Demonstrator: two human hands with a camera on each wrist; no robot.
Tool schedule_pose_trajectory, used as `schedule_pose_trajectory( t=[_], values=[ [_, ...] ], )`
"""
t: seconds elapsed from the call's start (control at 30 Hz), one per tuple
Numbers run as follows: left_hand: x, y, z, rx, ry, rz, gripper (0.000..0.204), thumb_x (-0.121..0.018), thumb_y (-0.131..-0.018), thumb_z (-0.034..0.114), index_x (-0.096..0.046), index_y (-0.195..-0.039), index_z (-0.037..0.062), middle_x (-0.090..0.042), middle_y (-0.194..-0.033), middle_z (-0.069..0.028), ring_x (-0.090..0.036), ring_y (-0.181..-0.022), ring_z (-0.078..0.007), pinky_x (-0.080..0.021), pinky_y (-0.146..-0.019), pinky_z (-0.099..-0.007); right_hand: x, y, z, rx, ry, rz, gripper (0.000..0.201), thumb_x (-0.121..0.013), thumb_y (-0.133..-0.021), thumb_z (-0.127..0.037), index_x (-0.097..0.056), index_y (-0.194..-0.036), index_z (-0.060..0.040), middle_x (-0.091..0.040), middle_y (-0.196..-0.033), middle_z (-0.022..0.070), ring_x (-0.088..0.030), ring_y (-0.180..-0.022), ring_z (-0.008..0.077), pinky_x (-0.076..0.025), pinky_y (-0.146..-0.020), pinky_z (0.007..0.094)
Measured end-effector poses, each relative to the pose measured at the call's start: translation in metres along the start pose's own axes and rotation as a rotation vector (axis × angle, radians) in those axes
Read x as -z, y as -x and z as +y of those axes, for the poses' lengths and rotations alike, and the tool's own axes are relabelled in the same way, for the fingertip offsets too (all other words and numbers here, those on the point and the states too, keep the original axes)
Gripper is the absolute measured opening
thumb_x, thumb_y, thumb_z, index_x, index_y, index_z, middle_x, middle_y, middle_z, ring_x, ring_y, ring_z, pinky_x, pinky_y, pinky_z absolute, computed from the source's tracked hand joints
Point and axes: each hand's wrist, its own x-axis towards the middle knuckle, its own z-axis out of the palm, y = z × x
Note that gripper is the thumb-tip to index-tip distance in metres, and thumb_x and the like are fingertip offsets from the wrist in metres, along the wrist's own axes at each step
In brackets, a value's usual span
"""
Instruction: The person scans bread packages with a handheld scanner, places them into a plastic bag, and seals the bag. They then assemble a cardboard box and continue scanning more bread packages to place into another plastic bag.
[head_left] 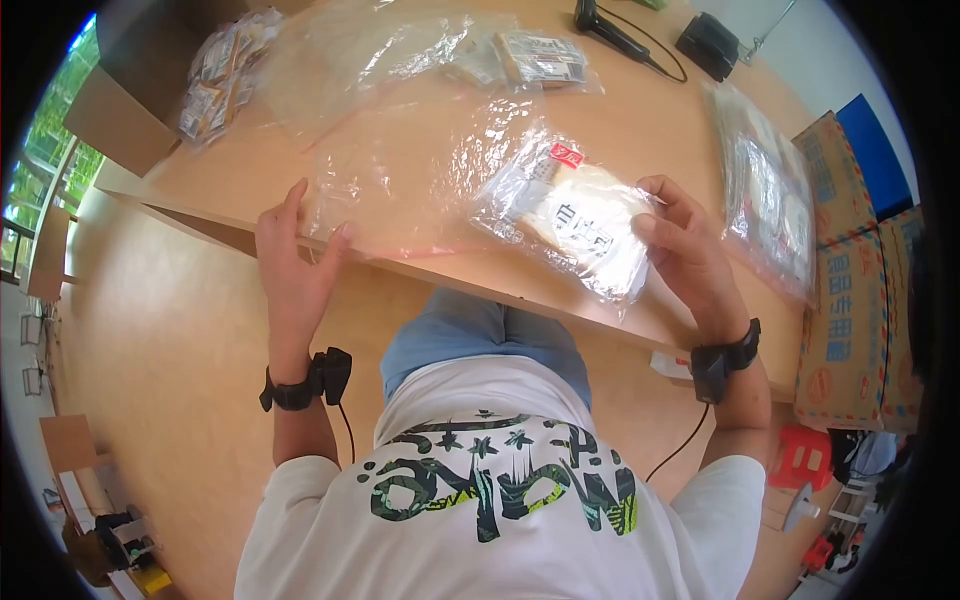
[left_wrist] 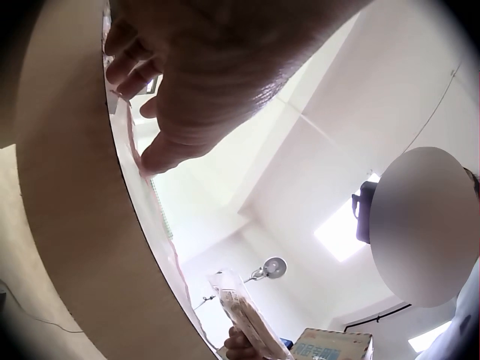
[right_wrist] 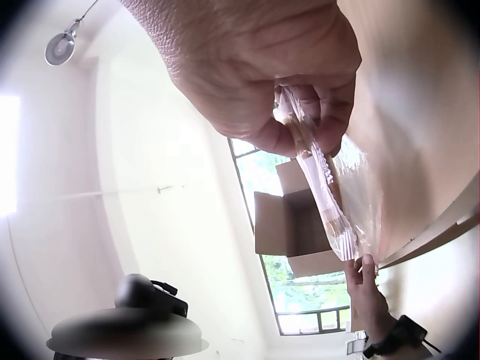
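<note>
My right hand (head_left: 690, 240) pinches the right end of a clear packet of sliced bread (head_left: 590, 222) between thumb and fingers. The packet carries dark lettering and a small red label, and it is held tilted above the table's near edge. Seen from the right wrist, the bread packet (right_wrist: 322, 184) shows edge-on below the thumb. A large clear plastic bag (head_left: 400, 180) with a reddish edge lies flat on the table. My left hand (head_left: 298, 245) is at this bag's near left corner, thumb and fingers spread apart, fingertips at the table edge.
Bread packets (head_left: 225, 75) pile up at the back left beside an open cardboard box (head_left: 120, 120). Another packet (head_left: 540, 60) lies at the back, near a black handheld scanner (head_left: 610, 32). Stacked bagged packets (head_left: 765, 190) are on the right, next to printed cartons (head_left: 840, 310).
</note>
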Motion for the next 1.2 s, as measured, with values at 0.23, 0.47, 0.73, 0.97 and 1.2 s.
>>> schedule_pose_trajectory(
  t=[0.23, 0.47, 0.73, 0.97, 1.2],
  values=[
    [-0.002, 0.015, -0.002, 0.286, 0.471, 0.059, 0.056, -0.066, -0.083, 0.004, -0.047, -0.136, 0.005, -0.048, -0.088, 0.0008, -0.045, -0.071, -0.007, -0.041, -0.065, -0.0175, -0.018, -0.008, 0.001, -0.023, 0.212, -0.041, 0.028, -0.069, -0.085, -0.013, -0.055, -0.108, -0.007, -0.057, -0.091, -0.0003, -0.054, -0.078, 0.0059, -0.043, -0.065, 0.0202],
    [-0.021, 0.014, -0.023, 0.445, 0.641, 0.204, 0.028, -0.055, -0.092, 0.011, -0.058, -0.116, -0.0041, -0.056, -0.086, -0.0029, -0.05, -0.071, -0.0082, -0.043, -0.062, -0.0212, -0.011, -0.035, 0.024, -0.071, 0.217, -0.011, 0.033, -0.069, -0.078, -0.008, -0.055, -0.106, 0.0031, -0.061, -0.084, 0.0085, -0.06, -0.067, 0.012, -0.05, -0.057, 0.0245],
    [-0.026, 0.024, -0.004, 0.519, 1.252, 0.314, 0.014, -0.057, -0.096, 0.018, -0.054, -0.101, 0.0048, -0.053, -0.083, -0.0006, -0.048, -0.07, -0.0082, -0.041, -0.063, -0.0232, -0.014, -0.041, 0.03, -0.082, 0.304, -0.083, 0.037, -0.068, -0.079, -0.008, -0.055, -0.112, 0.0026, -0.061, -0.092, 0.0078, -0.057, -0.066, 0.0098, -0.047, -0.057, 0.0227],
    [-0.012, 0.007, 0.0, 0.477, 1.106, 0.43, 0.023, -0.055, -0.094, 0.012, -0.047, -0.112, -0.0003, -0.056, -0.094, -0.0085, -0.057, -0.082, -0.0165, -0.048, -0.078, -0.0288, -0.02, -0.04, 0.032, -0.041, 0.21, -0.13, 0.035, -0.067, -0.081, -0.008, -0.055, -0.113, 0.0019, -0.06, -0.092, 0.0065, -0.056, -0.067, 0.0088, -0.047, -0.059, 0.022],
    [0.041, -0.109, -0.006, -0.215, 0.751, 0.497, 0.018, -0.048, -0.095, 0.003, -0.046, -0.111, -0.0039, -0.057, -0.123, -0.0209, -0.061, -0.106, -0.0319, -0.052, -0.088, -0.0393, -0.012, -0.034, 0.027, 0.001, 0.167, -0.113, 0.034, -0.066, -0.083, -0.01, -0.056, -0.114, 0.0017, -0.059, -0.093, 0.0049, -0.055, -0.074, 0.0082, -0.046, -0.064, 0.0222]
  ],
)
